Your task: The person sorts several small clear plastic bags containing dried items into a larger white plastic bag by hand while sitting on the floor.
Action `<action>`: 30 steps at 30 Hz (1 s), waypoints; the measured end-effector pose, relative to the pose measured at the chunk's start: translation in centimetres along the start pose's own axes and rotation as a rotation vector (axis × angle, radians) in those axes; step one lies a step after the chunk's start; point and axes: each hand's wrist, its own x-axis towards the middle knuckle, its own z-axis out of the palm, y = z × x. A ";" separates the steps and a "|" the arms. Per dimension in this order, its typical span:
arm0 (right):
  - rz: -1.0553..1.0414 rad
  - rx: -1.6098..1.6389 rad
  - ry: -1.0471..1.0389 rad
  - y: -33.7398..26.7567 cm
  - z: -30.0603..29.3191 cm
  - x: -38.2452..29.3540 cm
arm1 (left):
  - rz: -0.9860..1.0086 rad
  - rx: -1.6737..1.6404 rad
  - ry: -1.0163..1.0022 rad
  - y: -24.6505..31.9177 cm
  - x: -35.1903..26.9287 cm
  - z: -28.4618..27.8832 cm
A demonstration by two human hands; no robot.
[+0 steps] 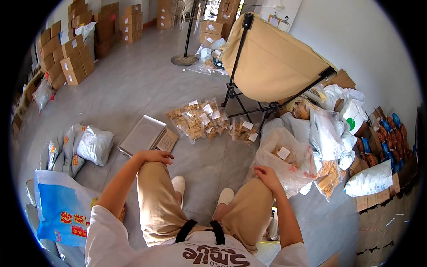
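Note:
My left hand (pixel 155 157) rests palm down on my left knee, its fingers loosely apart and holding nothing. Just beyond it a metal-topped digital scale (pixel 143 133) lies on the floor. My right hand (pixel 267 177) lies on my right knee with its fingers bent and nothing seen in it, beside a large translucent plastic bag (pixel 270 150) that has a smaller labelled bag (pixel 287 157) inside. Clear bags of light brown dried pieces (pixel 195 123) lie on the floor ahead, and another such bag (pixel 245 130) is to their right.
A tan folding chair (pixel 273 60) stands ahead at the right, near piled plastic packages (pixel 328 126). Grey-white mailer bags (pixel 95 145) and a blue-and-white sack (pixel 60 207) lie at the left. Cardboard boxes (pixel 75 63) and a pole stand's round base (pixel 184 60) are farther off.

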 end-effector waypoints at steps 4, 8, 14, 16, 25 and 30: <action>-0.010 -0.060 -0.046 -0.1 1.5 1.3 | -0.024 0.034 0.022 -1.2 1.1 -0.4; 0.011 -0.102 -0.061 -0.8 2.3 2.3 | -0.017 -0.040 0.041 -1.4 0.3 -0.4; 0.012 -0.124 -0.047 -0.8 2.9 3.7 | 0.032 -0.194 0.037 -3.2 -1.0 -0.7; 0.019 -0.137 -0.059 -1.5 3.3 4.4 | 0.044 -0.245 0.044 -4.2 -1.1 -0.9; 0.002 -0.222 -0.155 -1.8 4.9 7.5 | 0.015 -0.294 0.061 -4.8 -1.0 -0.7; 0.076 -0.280 -0.484 -4.2 4.4 8.6 | 0.004 -0.226 0.029 -5.8 -0.7 -0.8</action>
